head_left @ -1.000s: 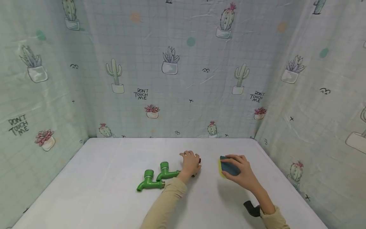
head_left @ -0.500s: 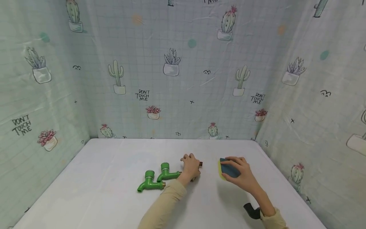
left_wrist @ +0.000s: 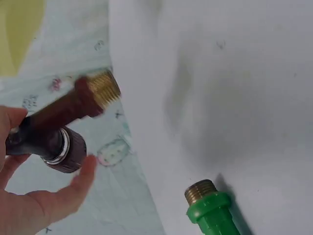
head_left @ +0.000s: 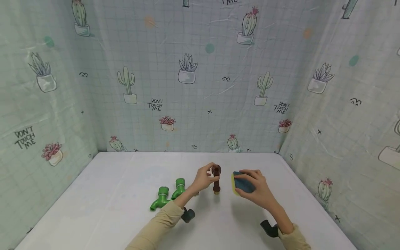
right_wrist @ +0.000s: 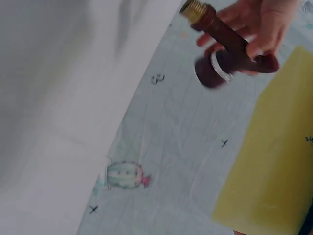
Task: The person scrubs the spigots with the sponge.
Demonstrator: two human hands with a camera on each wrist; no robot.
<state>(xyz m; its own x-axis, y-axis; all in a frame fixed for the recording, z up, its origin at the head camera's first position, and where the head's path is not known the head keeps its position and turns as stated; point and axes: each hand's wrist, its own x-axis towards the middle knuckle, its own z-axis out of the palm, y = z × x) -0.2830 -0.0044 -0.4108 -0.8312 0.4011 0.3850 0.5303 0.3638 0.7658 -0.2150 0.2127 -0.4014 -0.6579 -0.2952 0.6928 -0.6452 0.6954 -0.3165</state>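
In the head view my left hand pinches a dark brown tap with a brass threaded end, which hangs downward. The left wrist view shows the thumb and fingers around the body of that tap, above the white table. To the right, my right hand grips a sponge with a blue side and a yellow side, held above the table. The sponge's yellow face fills the right of the right wrist view and hides most of that hand. A narrow gap separates the tap from the sponge.
Two green taps lie left of the left forearm, which partly covers them. One black elbow pipe shows beside that forearm, another dark elbow by the right wrist. A cactus-print curtain surrounds the white table.
My left hand has raised the brown tap from the table and turned it threaded end down. The left forearm swung left, uncovering a black elbow pipe. My right hand moved slightly left with the sponge.
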